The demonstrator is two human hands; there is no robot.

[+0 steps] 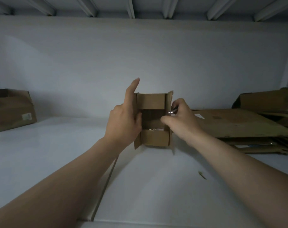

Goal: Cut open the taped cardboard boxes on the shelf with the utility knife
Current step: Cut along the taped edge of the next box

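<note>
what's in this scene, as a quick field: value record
small box: middle of shelf, top flaps open
left hand: holds the box's left flap, index finger straight
right hand: grips utility knife by the right flap
left box: far left, apart
flat cardboard: stacked at right

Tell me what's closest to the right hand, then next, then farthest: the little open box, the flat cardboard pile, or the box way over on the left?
From the right hand:
1. Little open box, touching the hand, in the middle.
2. Flat cardboard pile, just to its right.
3. Left box, far across the shelf.
</note>
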